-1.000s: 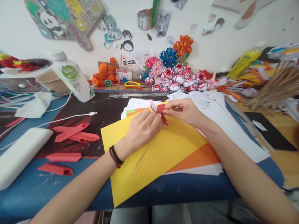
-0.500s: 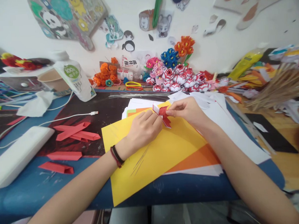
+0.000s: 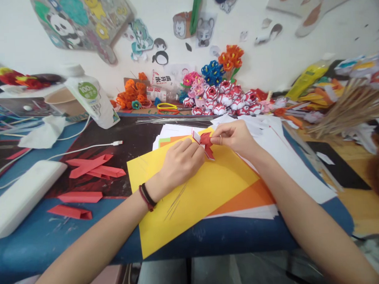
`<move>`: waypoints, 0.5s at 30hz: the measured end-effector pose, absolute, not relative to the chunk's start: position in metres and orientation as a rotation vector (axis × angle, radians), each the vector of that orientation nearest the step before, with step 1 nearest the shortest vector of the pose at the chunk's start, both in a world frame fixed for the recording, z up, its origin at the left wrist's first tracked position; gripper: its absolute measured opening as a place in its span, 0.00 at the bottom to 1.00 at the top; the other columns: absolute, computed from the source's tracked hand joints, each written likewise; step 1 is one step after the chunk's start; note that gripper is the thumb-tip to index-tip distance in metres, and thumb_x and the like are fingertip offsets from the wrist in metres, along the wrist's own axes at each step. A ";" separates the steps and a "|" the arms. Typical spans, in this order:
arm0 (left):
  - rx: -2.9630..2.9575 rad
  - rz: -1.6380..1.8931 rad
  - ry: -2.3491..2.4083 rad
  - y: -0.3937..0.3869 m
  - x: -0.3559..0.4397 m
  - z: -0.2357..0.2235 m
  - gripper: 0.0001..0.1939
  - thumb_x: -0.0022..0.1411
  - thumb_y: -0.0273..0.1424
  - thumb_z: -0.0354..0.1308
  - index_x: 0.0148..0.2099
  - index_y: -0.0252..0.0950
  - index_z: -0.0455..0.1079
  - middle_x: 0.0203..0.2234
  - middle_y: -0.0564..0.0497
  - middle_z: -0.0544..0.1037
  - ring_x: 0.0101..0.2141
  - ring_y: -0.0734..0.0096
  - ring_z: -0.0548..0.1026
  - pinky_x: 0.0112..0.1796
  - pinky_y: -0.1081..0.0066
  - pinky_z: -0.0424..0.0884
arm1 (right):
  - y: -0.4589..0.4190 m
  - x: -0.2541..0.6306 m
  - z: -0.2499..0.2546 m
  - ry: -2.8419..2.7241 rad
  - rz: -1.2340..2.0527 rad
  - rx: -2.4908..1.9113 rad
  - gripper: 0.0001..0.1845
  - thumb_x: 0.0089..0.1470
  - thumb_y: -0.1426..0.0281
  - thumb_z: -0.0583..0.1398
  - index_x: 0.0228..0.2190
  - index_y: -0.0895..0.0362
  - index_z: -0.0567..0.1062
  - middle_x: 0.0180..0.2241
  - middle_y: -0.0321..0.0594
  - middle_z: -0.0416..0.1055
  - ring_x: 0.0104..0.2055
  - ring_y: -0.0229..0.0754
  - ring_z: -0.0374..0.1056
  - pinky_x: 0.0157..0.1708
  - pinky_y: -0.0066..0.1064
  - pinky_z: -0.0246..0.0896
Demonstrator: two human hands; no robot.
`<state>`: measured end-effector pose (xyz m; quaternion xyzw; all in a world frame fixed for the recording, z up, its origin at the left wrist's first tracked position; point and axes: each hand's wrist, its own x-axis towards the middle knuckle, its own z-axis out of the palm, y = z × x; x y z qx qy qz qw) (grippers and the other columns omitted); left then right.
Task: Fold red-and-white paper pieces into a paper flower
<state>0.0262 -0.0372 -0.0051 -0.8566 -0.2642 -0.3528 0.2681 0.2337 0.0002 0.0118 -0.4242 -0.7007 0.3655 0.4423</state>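
Between my two hands is a red-and-white folded paper flower (image 3: 207,143), held just above a yellow paper sheet (image 3: 162,227). My left hand (image 3: 183,161) is closed around its lower left side, so part of the flower is hidden behind the fingers. With thumb and forefinger, my right hand (image 3: 231,137) pinches a red petal at the flower's right edge. A few thin wires (image 3: 175,201) lie on the yellow sheet below my left hand. Folded red paper strips (image 3: 93,166) lie on the dark mat to the left, some of them crossed.
A white power strip (image 3: 25,199) with a cable lies far left, near a leaning white bottle (image 3: 91,98). Finished red-and-white paper flowers (image 3: 227,99) are heaped at the back. Orange paper (image 3: 242,200) and white sheets (image 3: 299,162) sit under and beside the yellow sheet.
My right fingers have shifted slightly along the flower's right petals, which look more spread out now. My left hand keeps its hold in nearly the same place.
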 end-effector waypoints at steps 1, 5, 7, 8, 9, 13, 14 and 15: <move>-2.317 -0.954 -0.712 -0.037 0.026 -0.005 0.14 0.66 0.24 0.53 0.27 0.37 0.61 0.21 0.53 0.66 0.26 0.71 0.63 0.27 0.66 0.55 | 0.001 0.234 0.011 -1.735 0.911 -1.050 0.14 0.39 0.61 0.71 0.21 0.59 0.79 0.21 0.39 0.71 0.24 0.38 0.61 0.26 0.32 0.53; -2.357 -0.970 -0.703 -0.035 0.027 -0.005 0.14 0.67 0.24 0.51 0.27 0.37 0.61 0.21 0.53 0.67 0.26 0.72 0.64 0.27 0.67 0.58 | 0.001 0.233 0.009 -1.717 0.919 -1.047 0.15 0.40 0.59 0.71 0.21 0.59 0.79 0.21 0.39 0.71 0.25 0.38 0.62 0.26 0.33 0.54; -2.368 -0.984 -0.696 -0.034 0.028 -0.006 0.13 0.67 0.24 0.51 0.27 0.37 0.61 0.21 0.53 0.67 0.26 0.72 0.64 0.27 0.68 0.58 | 0.001 0.233 0.009 -1.726 0.900 -1.049 0.16 0.40 0.57 0.70 0.21 0.59 0.79 0.21 0.40 0.72 0.25 0.39 0.62 0.26 0.33 0.55; -2.370 -0.989 -0.692 -0.034 0.028 -0.006 0.13 0.67 0.24 0.52 0.27 0.37 0.61 0.22 0.53 0.67 0.26 0.72 0.63 0.28 0.68 0.58 | 0.002 0.234 0.009 -1.735 0.889 -1.051 0.17 0.40 0.57 0.70 0.22 0.59 0.79 0.22 0.40 0.72 0.25 0.39 0.62 0.26 0.33 0.55; -2.369 -0.993 -0.691 -0.034 0.028 -0.006 0.13 0.67 0.24 0.52 0.27 0.37 0.61 0.22 0.53 0.67 0.26 0.72 0.63 0.28 0.68 0.58 | 0.002 0.234 0.009 -1.743 0.881 -1.053 0.17 0.40 0.57 0.70 0.22 0.59 0.79 0.22 0.40 0.72 0.25 0.39 0.63 0.26 0.33 0.55; -2.359 -0.972 -0.713 -0.034 0.027 -0.007 0.13 0.66 0.24 0.53 0.27 0.36 0.60 0.22 0.53 0.67 0.26 0.72 0.62 0.28 0.68 0.58 | 0.003 0.235 0.006 -1.789 0.840 -1.056 0.15 0.43 0.60 0.69 0.23 0.60 0.79 0.23 0.40 0.73 0.25 0.38 0.63 0.27 0.32 0.55; -2.355 -0.964 -0.727 -0.034 0.027 -0.007 0.13 0.66 0.24 0.53 0.27 0.36 0.61 0.21 0.53 0.67 0.26 0.71 0.62 0.28 0.68 0.58 | 0.004 0.234 0.005 -1.808 0.832 -1.055 0.14 0.44 0.60 0.68 0.24 0.60 0.80 0.24 0.40 0.73 0.26 0.38 0.64 0.28 0.32 0.56; -2.349 -0.959 -0.748 -0.034 0.026 -0.007 0.13 0.66 0.24 0.52 0.27 0.37 0.61 0.21 0.53 0.67 0.26 0.71 0.62 0.28 0.68 0.58 | 0.004 0.233 0.003 -1.839 0.820 -1.063 0.14 0.46 0.60 0.67 0.25 0.60 0.80 0.26 0.41 0.74 0.27 0.39 0.65 0.28 0.32 0.57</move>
